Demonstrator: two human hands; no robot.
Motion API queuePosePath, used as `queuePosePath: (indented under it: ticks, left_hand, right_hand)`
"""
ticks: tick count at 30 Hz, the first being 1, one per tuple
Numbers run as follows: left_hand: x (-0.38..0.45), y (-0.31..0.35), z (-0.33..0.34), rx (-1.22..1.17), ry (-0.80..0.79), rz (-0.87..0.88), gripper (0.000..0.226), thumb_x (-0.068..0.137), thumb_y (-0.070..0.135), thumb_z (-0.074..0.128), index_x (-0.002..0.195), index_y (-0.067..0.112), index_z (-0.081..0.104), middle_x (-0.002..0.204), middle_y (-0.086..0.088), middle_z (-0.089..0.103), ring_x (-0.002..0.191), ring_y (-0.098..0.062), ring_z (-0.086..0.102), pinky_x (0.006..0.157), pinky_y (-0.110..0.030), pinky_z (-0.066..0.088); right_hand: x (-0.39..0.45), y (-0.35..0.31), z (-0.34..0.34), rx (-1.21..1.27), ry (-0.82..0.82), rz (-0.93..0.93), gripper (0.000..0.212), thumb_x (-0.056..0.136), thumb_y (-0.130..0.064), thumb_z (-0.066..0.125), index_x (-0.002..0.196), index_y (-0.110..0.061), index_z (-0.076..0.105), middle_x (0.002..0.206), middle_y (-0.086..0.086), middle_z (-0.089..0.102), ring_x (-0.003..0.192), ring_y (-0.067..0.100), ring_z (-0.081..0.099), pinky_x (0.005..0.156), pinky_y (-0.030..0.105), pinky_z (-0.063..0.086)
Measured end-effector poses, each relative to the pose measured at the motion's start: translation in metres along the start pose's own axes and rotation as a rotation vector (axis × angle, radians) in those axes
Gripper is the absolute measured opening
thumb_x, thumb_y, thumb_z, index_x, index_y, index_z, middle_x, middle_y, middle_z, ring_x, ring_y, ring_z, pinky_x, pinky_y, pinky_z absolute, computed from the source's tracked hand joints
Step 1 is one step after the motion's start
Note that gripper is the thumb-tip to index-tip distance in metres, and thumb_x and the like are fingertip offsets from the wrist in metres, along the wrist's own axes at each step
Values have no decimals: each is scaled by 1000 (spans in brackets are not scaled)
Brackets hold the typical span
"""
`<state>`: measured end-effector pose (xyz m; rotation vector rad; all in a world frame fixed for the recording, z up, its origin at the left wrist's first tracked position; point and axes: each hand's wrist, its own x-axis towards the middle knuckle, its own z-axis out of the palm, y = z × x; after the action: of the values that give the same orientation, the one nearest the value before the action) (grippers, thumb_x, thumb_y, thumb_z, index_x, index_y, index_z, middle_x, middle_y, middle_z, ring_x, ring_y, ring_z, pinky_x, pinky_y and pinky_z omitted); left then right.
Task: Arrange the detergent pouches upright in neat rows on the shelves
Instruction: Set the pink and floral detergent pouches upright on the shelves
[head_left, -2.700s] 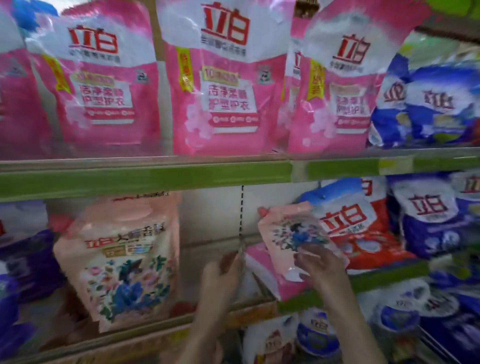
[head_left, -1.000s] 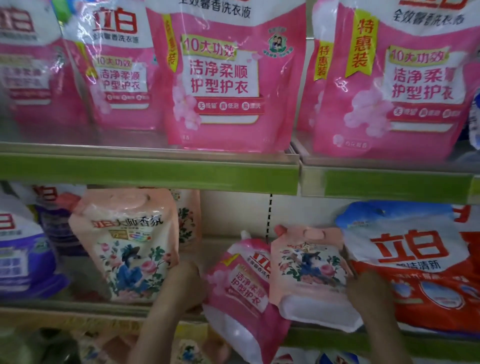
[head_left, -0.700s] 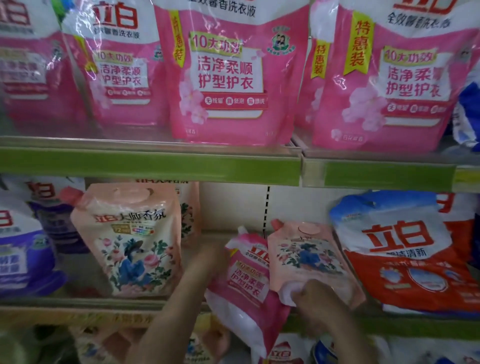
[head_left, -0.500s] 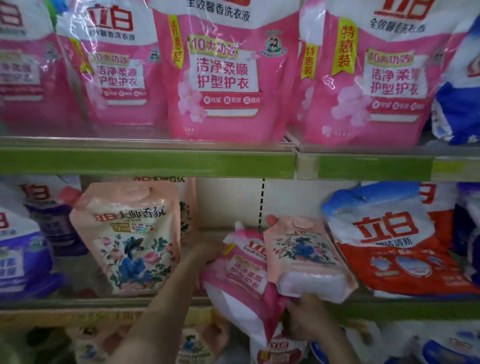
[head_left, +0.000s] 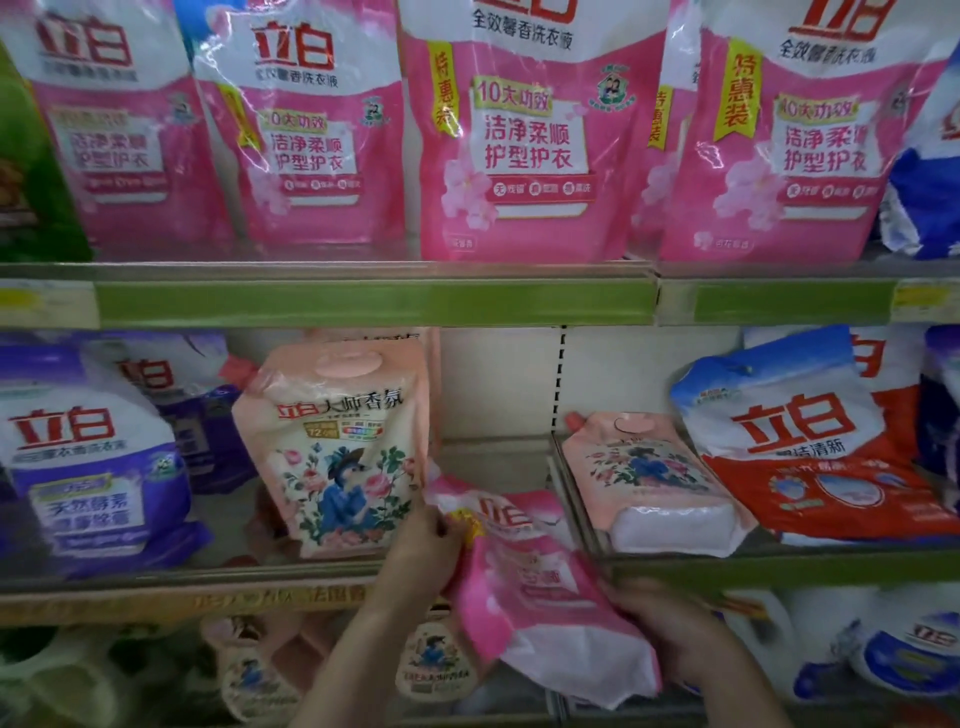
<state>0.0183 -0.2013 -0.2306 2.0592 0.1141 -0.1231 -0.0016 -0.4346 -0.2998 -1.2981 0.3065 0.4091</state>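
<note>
Both my hands hold a small pink detergent pouch (head_left: 524, 582), tilted with its white bottom hanging out over the middle shelf's front edge. My left hand (head_left: 431, 551) grips its upper left side. My right hand (head_left: 670, 629) curls round its lower right edge. A peach floral pouch (head_left: 337, 447) stands upright on the middle shelf just left of it. To the right, a smaller peach floral pouch (head_left: 649, 478) lies leaning back on the shelf, free of my hands.
Large pink pouches (head_left: 519, 135) stand in a row on the upper shelf, above a green price rail (head_left: 374, 301). Purple bags (head_left: 88, 462) fill the middle shelf's left, a red-and-blue bag (head_left: 800, 441) its right. More pouches (head_left: 436, 660) sit on the shelf below.
My right hand let go of the small peach pouch, which now lies back on the shelf, and moved down onto the pink pouch. The pink pouch has dropped lower and forward.
</note>
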Motion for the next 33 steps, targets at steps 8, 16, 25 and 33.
queuePosePath:
  ticks: [8, 16, 25, 33]
  left_hand:
    - [4, -40, 7, -105, 21, 101, 34, 97, 30, 39, 121, 11, 53, 107, -9, 64, 94, -19, 64, 81, -32, 52]
    - [-45, -61, -2, -68, 32, 333, 36, 87, 5, 55, 54, 18, 51, 58, 0, 53, 58, -13, 48, 57, -30, 39]
    - [-108, 2, -46, -413, 173, 433, 18, 90, 6, 52, 73, 9, 58, 69, -5, 58, 62, -14, 54, 55, -25, 43]
    - [-151, 46, -128, -518, 438, 539, 52, 78, 49, 54, 74, -3, 59, 70, -15, 56, 65, -20, 48, 60, -33, 36]
  right_hand:
    - [20, 25, 57, -203, 415, -80, 49, 93, -51, 38, 120, -15, 58, 120, 15, 62, 113, 34, 57, 101, 50, 43]
    - [-21, 56, 47, -3, 536, -154, 20, 94, -6, 44, 92, -7, 64, 87, 18, 70, 81, 34, 67, 73, 46, 56]
    - [-88, -4, 42, -170, 390, -637, 19, 91, -13, 54, 81, -17, 70, 72, -5, 73, 67, 13, 66, 60, 20, 51]
    - [-142, -105, 119, -301, 161, -891, 27, 78, -46, 59, 73, -24, 75, 62, 3, 73, 56, 17, 69, 53, 28, 57]
